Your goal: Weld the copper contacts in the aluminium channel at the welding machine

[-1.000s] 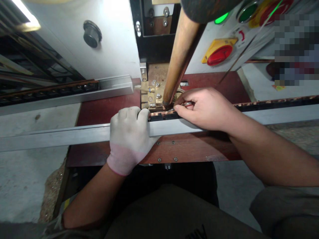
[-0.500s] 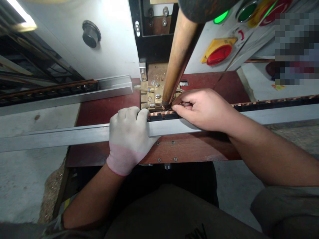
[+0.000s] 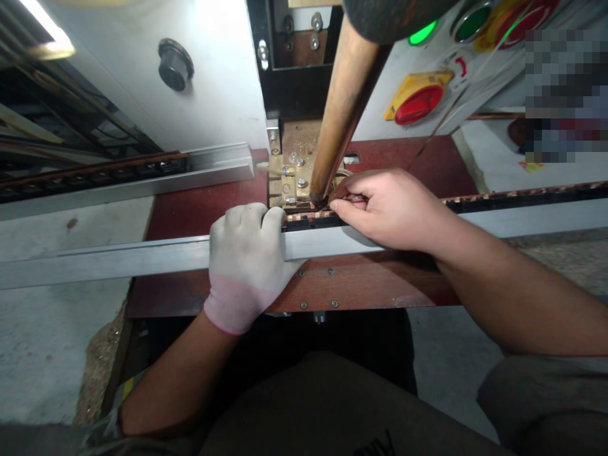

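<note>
My left hand [image 3: 244, 263], in a white glove, is wrapped over a long aluminium rail [image 3: 104, 263] that lies across a dark red work plate [image 3: 190, 212]. A black strip with copper pieces [image 3: 522, 196] runs along the rail's top. My bare right hand [image 3: 389, 209] pinches a small metal piece [image 3: 354, 199] at the strip, right beside the tip of a copper electrode rod [image 3: 339, 107]. The rod's tip sits by a brass fixture block [image 3: 287, 180].
A second rail [image 3: 142, 180] with a black strip lies behind on the left. On the machine front are a black knob [image 3: 175, 63], a red button on yellow [image 3: 418, 101] and green lamps [image 3: 422, 33]. Grey bench surfaces [image 3: 47, 342] flank the plate.
My right hand's fingertips shifted slightly left toward the electrode tip. My left hand and the rail stayed where they were.
</note>
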The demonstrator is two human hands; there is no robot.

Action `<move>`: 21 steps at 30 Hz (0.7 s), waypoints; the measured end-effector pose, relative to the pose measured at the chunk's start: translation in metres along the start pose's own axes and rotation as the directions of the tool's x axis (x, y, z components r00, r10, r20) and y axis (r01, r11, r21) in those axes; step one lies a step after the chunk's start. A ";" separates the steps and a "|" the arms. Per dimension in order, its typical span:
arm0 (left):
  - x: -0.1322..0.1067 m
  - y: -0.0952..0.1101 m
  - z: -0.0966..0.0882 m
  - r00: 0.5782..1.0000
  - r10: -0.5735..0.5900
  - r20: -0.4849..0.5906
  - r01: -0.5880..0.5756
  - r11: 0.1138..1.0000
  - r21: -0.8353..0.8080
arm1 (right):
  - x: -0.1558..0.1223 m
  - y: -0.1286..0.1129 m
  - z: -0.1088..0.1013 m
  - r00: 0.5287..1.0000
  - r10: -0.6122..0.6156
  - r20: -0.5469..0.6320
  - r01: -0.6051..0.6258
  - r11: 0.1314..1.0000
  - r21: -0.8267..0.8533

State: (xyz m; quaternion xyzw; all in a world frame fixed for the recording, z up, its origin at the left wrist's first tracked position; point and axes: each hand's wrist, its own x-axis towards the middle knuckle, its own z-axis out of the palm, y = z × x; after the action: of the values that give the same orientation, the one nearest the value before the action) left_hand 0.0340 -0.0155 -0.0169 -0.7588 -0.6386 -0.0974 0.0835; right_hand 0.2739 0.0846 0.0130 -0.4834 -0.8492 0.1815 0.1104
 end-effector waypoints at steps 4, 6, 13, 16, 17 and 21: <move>0.000 0.000 0.000 1.000 -0.010 -0.002 0.010 1.000 -0.017 | 0.000 0.003 0.000 1.000 -0.024 -0.015 0.024 1.000 0.010; -0.001 0.000 0.000 1.000 -0.009 -0.008 0.009 1.000 -0.026 | -0.001 0.004 0.000 0.999 -0.042 -0.019 0.042 0.999 0.010; -0.001 0.001 -0.001 1.000 -0.020 0.011 0.020 1.000 -0.019 | -0.001 0.002 0.001 0.999 -0.038 -0.019 0.038 0.999 0.015; -0.001 0.001 0.000 1.000 -0.017 0.015 0.018 1.000 -0.013 | -0.002 0.001 0.001 0.998 -0.051 -0.037 0.053 0.998 0.045; -0.001 0.001 0.000 1.000 -0.013 0.012 0.014 1.000 -0.008 | -0.003 0.001 0.002 0.997 -0.062 -0.045 0.064 0.997 0.049; -0.001 0.001 0.001 1.000 -0.006 0.004 0.006 1.000 -0.002 | -0.003 0.002 0.003 0.994 -0.083 -0.076 0.085 0.996 0.023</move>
State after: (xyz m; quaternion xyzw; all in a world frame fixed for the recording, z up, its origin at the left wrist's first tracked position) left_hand 0.0346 -0.0164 -0.0179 -0.7570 -0.6410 -0.0969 0.0811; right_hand 0.2764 0.0820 0.0098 -0.4522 -0.8616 0.1696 0.1561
